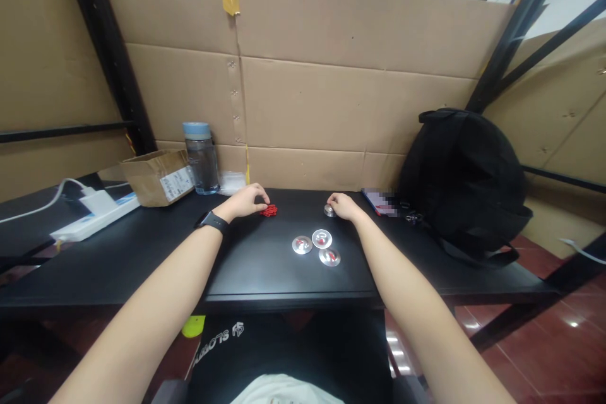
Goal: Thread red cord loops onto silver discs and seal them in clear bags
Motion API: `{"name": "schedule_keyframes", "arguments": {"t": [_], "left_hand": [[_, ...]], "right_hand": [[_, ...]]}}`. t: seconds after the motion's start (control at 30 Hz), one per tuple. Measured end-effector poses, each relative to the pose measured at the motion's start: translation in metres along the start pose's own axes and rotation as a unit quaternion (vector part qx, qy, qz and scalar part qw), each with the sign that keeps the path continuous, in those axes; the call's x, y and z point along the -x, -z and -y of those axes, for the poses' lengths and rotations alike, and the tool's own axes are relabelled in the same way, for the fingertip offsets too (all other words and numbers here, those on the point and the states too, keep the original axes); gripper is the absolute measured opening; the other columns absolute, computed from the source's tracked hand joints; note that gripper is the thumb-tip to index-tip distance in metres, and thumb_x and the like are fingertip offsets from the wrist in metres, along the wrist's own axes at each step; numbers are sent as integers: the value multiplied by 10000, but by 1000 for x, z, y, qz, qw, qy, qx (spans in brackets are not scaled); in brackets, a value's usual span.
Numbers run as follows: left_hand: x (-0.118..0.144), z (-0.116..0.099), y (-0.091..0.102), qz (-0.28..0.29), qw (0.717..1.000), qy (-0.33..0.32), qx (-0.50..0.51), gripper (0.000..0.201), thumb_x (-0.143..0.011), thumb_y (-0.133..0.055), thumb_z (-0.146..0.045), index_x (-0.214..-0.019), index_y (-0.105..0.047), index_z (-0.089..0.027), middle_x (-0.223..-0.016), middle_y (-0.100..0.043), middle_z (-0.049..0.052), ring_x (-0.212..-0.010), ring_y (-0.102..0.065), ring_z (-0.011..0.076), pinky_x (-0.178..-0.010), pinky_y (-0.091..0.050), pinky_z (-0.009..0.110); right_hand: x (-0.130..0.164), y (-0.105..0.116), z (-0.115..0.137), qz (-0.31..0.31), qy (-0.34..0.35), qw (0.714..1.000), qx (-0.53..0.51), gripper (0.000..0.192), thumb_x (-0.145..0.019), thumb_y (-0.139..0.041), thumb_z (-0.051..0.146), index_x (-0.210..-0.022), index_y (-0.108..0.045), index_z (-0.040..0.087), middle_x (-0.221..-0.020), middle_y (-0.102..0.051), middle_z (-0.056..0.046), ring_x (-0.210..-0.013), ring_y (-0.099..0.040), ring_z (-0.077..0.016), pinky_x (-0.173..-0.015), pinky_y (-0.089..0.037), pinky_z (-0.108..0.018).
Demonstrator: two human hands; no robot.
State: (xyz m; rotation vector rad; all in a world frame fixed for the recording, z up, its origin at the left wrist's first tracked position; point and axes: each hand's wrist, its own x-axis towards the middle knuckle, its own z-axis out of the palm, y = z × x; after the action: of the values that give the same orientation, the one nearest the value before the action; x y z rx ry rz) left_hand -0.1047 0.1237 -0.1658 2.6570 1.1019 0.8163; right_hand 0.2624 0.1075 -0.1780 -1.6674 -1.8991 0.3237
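Observation:
My left hand [247, 200], with a dark watch on its wrist, reaches to a small pile of red pieces [271, 211]. Its thumb and curled fingers come together at the pile's near edge; their exact kind is too small to tell. Farther right, my right hand [344, 207] pinches the edge of a small shiny metal dish [329, 210], partly hidden by the fingers. Between the hands and nearer me lie three round metal dishes: a left one [298, 249], an upper one [322, 232] and a lower one [326, 259]. Something small and red shows in each.
On the black table [265, 271] stand a cardboard box [151, 180], a blue-lidded bottle [202, 161] and a white power strip [97, 222] at left. A phone-like flat object [374, 199] and a black backpack [466, 183] are at right. A cardboard wall [307, 107] rises behind.

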Motion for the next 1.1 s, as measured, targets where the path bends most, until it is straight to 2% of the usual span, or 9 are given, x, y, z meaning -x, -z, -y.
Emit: {"name": "schedule_keyframes", "arguments": {"t": [0.17,0.3,0.37,0.43,0.57,0.67,0.83,0.93,1.1], "left_hand": [[-2,-10,0,-4,1000,-4,-9,256,-850,-633,-415,-919,-758,-204,-1017,-666,84,-937,-655,222,-933,-509,364],[-3,-18,0,-18,1000,-11,-18,260,-872,-603,-405,-927,-756,-203,-1016,-657,85,-953,-654,227,-930,-512,363],[-3,-22,0,-25,999,-13,-19,255,-872,-604,-401,-927,-756,-205,-1018,-655,85,-955,-656,230,-927,-514,364],[-3,-26,1,-28,999,-14,-18,248,-871,-608,-396,-929,-756,-206,-1023,-656,83,-956,-657,229,-931,-514,365],[-4,-32,2,-26,999,-17,-18,242,-878,-602,-381,-941,-756,-205,-1034,-658,87,-966,-655,232,-935,-513,370],[-4,-36,2,-24,999,-26,-22,235,-882,-601,-372,-944,-758,-208,-1025,-665,85,-964,-657,230,-926,-513,364],[-5,-48,-2,2,999,-40,29,220,-881,-634,-394,-875,-766,-218,-990,-686,62,-901,-667,201,-902,-516,331],[-6,-62,-9,-21,994,-56,89,213,-875,-670,-399,-970,-772,-239,-1063,-689,55,-979,-666,204,-956,-498,335],[-9,-86,-22,-89,985,-79,123,220,-873,-693,-375,-1027,-762,-233,-1081,-677,60,-996,-661,205,-964,-497,352]], "right_hand": [[5,6,2,-5,18,1000,22,135,-872,-603,126,-813,-718,164,-920,-738,-116,-856,-673,-217,-801,-480,-301],[19,20,25,13,84,996,15,128,-841,-718,239,-953,-759,195,-1020,-707,-81,-914,-653,-188,-823,-479,-269],[29,24,45,130,189,973,-22,264,-780,-802,342,-1024,-774,244,-1007,-705,-34,-873,-652,-167,-758,-491,-242],[39,22,66,275,295,914,-39,350,-726,-847,401,-1046,-790,272,-996,-705,-15,-881,-645,-168,-726,-492,-233],[50,7,91,357,317,877,-53,218,-742,-825,383,-893,-812,226,-840,-713,-4,-704,-619,-133,-607,-467,-220],[50,-1,91,340,285,891,-95,144,-789,-776,323,-854,-778,195,-795,-735,-6,-664,-639,-131,-612,-480,-227],[41,0,79,170,178,933,-264,182,-863,-703,352,-902,-661,180,-827,-739,-27,-736,-692,-154,-652,-519,-253],[37,-2,75,123,130,922,-344,231,-868,-711,386,-908,-617,178,-869,-722,-39,-739,-716,-152,-648,-542,-250],[38,-9,76,145,104,896,-407,292,-855,-747,427,-929,-605,183,-971,-711,-51,-777,-757,-164,-647,-566,-236]]}}
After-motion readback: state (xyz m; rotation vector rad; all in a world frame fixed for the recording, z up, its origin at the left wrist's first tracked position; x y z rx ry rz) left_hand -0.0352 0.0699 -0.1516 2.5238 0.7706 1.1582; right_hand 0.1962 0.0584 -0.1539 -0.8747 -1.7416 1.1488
